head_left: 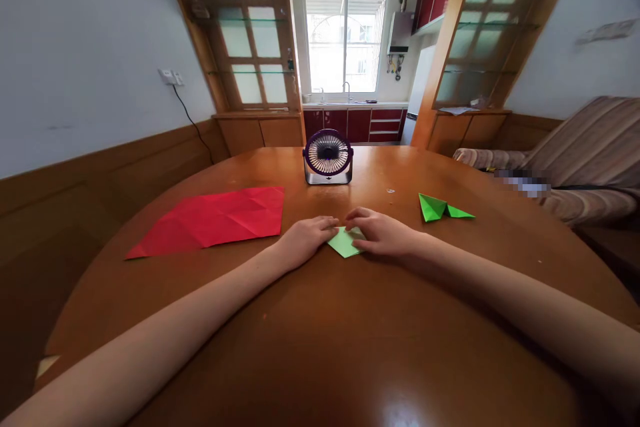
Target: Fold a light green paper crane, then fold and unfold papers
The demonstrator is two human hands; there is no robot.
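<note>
A small piece of folded light green paper (343, 243) lies on the table with a corner pointing toward me. My left hand (307, 240) rests at its left side, fingers stretched out and the tips at the paper's upper left edge. On the other side, my right hand (383, 232) is over the paper's right part, with bent fingers at the upper edge and the thumb apart from them, lower on the sheet. Both hands cover parts of the paper, so its full outline is hidden. Neither hand visibly lifts it.
A creased red paper sheet (225, 217) lies to the left. Beyond my hands stands a small purple desk fan (328, 155). A folded bright green paper piece (433, 208) sits to the right on the round-edged wooden table (320, 333). A striped sofa (590, 147) is beyond its right edge.
</note>
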